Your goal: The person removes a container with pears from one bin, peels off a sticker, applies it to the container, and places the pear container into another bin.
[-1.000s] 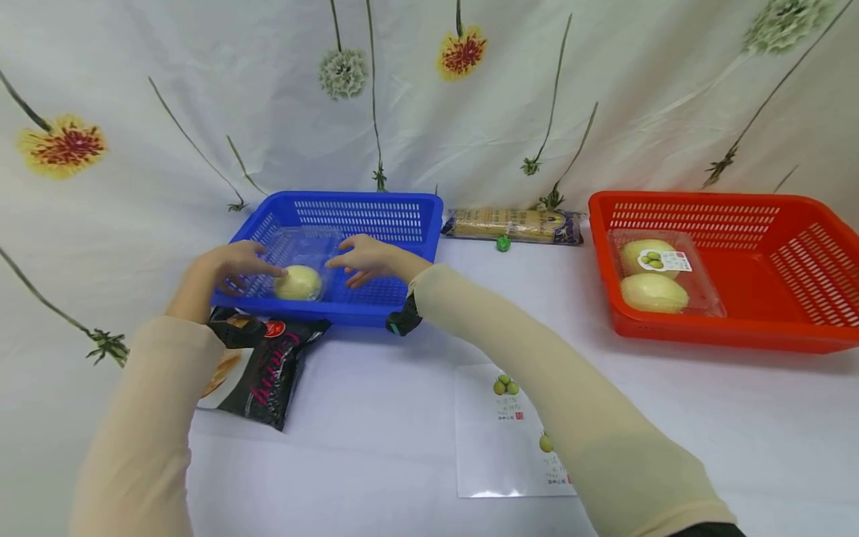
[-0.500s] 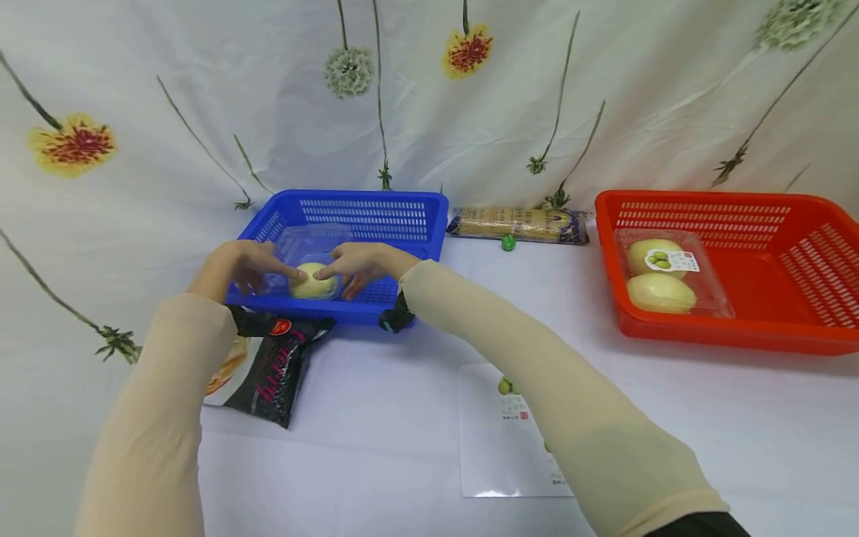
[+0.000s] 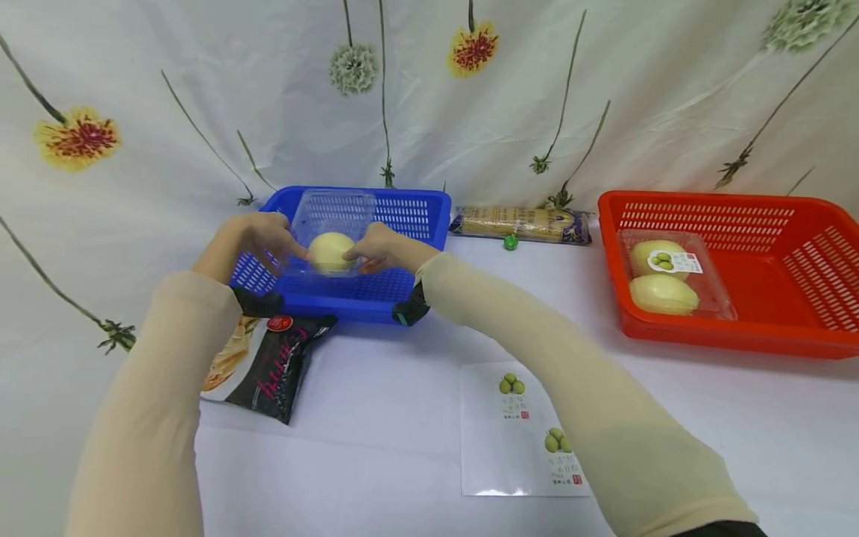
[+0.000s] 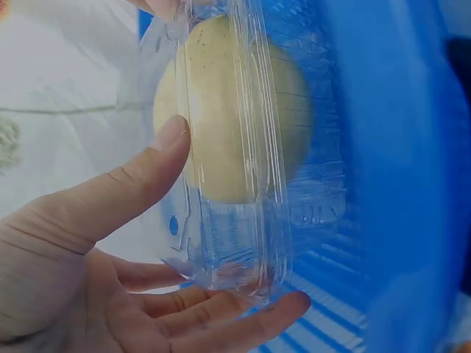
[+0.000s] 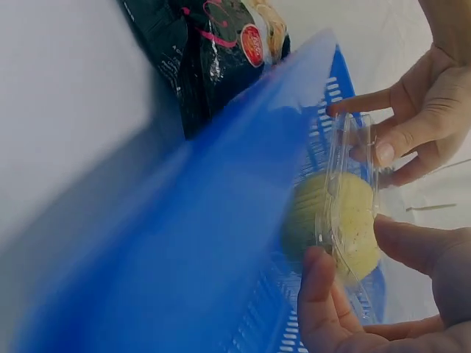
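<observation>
The left hand [image 3: 265, 237] and right hand [image 3: 384, 246] hold one clear box [image 3: 333, 211] between them, the fingers of both clamped on it; one pale melon [image 3: 331, 251] is inside. The box is in or just above the single blue basket [image 3: 335, 307], far left. Near that lies one black bag [image 3: 285, 373]. One red basket [image 3: 738, 343], right, holds two melons [image 3: 664, 295] in one labelled package [image 3: 713, 294]. Between the baskets are one long packet [image 3: 523, 225] and one small green object [image 3: 511, 242]; nearer lies one sheet [image 3: 490, 455].
</observation>
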`<state>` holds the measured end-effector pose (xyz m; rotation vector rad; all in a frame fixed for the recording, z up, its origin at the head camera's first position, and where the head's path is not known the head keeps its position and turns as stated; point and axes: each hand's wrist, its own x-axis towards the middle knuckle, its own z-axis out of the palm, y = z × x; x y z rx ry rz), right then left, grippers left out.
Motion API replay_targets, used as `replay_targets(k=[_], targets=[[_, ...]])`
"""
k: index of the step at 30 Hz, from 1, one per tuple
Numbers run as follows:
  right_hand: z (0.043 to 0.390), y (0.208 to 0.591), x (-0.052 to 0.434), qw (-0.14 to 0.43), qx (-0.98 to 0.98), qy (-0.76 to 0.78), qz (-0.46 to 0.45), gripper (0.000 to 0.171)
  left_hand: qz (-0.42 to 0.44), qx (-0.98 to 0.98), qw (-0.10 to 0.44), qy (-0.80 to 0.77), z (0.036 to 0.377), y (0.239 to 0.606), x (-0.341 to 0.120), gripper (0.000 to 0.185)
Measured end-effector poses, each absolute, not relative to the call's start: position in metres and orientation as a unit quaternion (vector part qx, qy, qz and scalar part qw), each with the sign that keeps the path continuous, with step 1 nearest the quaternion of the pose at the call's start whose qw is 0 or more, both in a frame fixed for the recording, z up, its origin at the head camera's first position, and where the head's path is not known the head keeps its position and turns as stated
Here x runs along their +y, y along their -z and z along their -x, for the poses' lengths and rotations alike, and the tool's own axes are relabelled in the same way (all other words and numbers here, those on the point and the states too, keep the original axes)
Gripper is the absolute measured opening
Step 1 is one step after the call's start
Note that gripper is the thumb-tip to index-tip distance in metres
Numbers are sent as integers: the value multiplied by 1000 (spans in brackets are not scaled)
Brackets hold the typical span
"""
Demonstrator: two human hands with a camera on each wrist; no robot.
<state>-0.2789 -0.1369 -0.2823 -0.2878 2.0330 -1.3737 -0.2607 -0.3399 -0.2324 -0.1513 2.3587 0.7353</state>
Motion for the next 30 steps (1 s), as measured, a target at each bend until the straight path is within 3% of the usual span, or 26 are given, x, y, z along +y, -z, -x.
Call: replay_targets(k=[9, 22, 30], targets=[[287, 261, -94, 315, 781, 527, 113, 85, 10, 913, 300, -275, 269, 211, -309, 99], [292, 237, -36, 276, 780, 550, 119, 74, -55, 936, 254, -236, 280, 169, -258, 94], [286, 225, 7, 239, 799, 542, 109, 72, -82, 943, 218, -236, 276, 164, -223, 93]])
